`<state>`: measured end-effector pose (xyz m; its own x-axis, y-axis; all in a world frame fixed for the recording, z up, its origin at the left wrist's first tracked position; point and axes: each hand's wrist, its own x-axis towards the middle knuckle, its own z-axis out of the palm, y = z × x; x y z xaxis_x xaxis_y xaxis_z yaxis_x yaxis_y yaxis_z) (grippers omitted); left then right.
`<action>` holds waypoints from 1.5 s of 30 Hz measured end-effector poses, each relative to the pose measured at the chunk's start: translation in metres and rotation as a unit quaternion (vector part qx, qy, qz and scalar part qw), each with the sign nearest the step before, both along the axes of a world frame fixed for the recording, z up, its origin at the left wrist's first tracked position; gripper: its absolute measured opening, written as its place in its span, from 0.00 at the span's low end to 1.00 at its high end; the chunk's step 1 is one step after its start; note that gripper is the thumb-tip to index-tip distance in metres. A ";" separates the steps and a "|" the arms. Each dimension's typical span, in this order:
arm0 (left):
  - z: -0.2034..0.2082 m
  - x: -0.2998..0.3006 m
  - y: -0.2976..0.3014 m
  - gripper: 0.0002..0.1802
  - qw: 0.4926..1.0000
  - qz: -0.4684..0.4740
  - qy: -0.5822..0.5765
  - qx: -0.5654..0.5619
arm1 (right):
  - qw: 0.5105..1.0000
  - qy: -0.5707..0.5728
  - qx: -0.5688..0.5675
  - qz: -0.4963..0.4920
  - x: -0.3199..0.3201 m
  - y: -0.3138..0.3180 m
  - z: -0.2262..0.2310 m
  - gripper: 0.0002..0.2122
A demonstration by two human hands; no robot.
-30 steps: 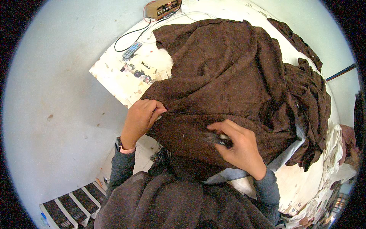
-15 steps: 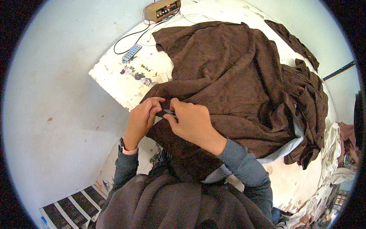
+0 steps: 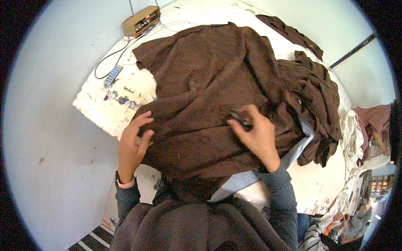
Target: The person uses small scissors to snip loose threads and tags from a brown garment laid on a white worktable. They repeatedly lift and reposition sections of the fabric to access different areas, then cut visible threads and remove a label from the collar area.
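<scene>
A dark brown garment (image 3: 201, 104) lies spread and creased over the table, its near part hanging over the edge toward me. My left hand (image 3: 133, 144) rests at the garment's left edge, fingers and thumb apart, gripping nothing that shows. Above the middle of the cloth, my right hand (image 3: 259, 134) is closed around small dark thread snips (image 3: 241, 119), which are partly hidden by the fingers and slightly blurred. A light blue-grey strip of lining (image 3: 238, 183) shows along the garment's near right edge.
On the white table (image 3: 94, 94), a small remote control (image 3: 113, 75) and a brown box-shaped device (image 3: 141, 21) with cables lie at the far left. More brown cloth (image 3: 293, 35) lies at the far right. White fabric (image 3: 349, 138) hangs along the right edge. A wall stands left.
My hands have moved apart: the left has let go of the cloth edge, the right has gone rightward with the snips. The garment's near flap now lies flatter. The view has shifted.
</scene>
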<state>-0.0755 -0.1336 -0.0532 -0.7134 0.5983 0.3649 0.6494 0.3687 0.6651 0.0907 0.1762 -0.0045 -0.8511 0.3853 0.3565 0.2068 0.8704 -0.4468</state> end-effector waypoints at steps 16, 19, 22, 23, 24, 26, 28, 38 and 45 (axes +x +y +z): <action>0.005 -0.019 0.019 0.69 0.952 -0.033 0.042 -0.302 | 0.990 0.029 -0.087 -0.104 0.123 0.061 -0.057 0.30; 0.024 -0.003 0.043 0.56 0.963 -0.018 0.097 -0.251 | 0.992 0.028 -0.073 -0.099 0.121 0.060 -0.059 0.27; 0.048 0.017 0.092 0.36 0.973 -0.076 0.138 -0.166 | 0.993 0.029 -0.057 -0.100 0.122 0.059 -0.054 0.24; 0.054 0.023 0.108 0.30 0.973 -0.106 0.148 -0.139 | 0.994 0.034 -0.055 -0.093 0.121 0.059 -0.055 0.24; 0.055 0.031 0.126 0.20 0.970 -0.151 0.163 -0.096 | 0.994 0.039 -0.049 -0.087 0.120 0.060 -0.055 0.24; 0.045 0.038 0.153 0.17 0.947 -0.263 0.152 -0.101 | 0.995 0.041 -0.043 -0.084 0.121 0.061 -0.056 0.23; 0.032 0.045 0.177 0.16 0.921 -0.330 0.182 -0.100 | 0.995 0.034 -0.043 -0.083 0.122 0.062 -0.057 0.22; -0.012 0.004 0.213 0.06 0.934 -0.277 -0.224 -0.022 | 0.996 0.035 -0.046 -0.074 0.122 0.061 -0.051 0.19; -0.016 -0.016 0.207 0.12 0.909 -0.192 -0.344 0.135 | 0.996 0.023 -0.045 -0.068 0.122 0.059 -0.050 0.19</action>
<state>-0.0911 0.0730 -0.0693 -0.5866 0.8057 0.0816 0.0919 -0.0339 0.9952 0.2126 0.2357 -0.0549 -0.7723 0.5278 0.3534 0.2968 0.7918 -0.5338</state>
